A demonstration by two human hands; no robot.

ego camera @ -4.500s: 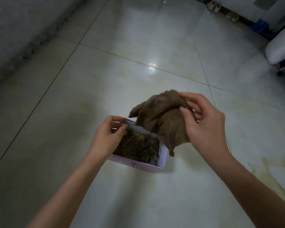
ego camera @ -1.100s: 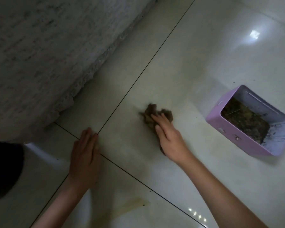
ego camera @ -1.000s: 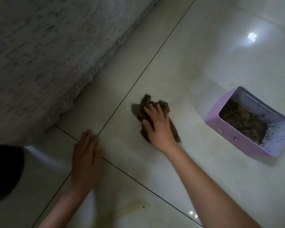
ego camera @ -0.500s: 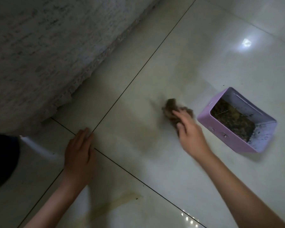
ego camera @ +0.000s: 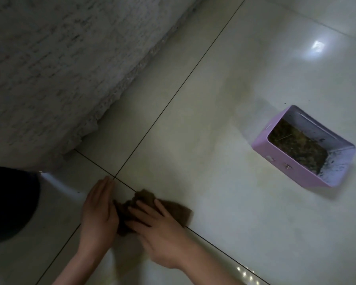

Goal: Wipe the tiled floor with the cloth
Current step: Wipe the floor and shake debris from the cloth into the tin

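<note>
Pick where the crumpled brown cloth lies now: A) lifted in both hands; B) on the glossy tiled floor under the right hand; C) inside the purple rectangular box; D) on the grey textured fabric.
B: the right hand presses the brown cloth onto the tiled floor, apart from the purple box.

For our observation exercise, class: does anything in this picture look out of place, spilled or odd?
Yes. The lilac rectangular box on the pale tiled floor holds dark crumbly dirt, with black specks smeared up its inner wall. Nothing else stands out.
</note>
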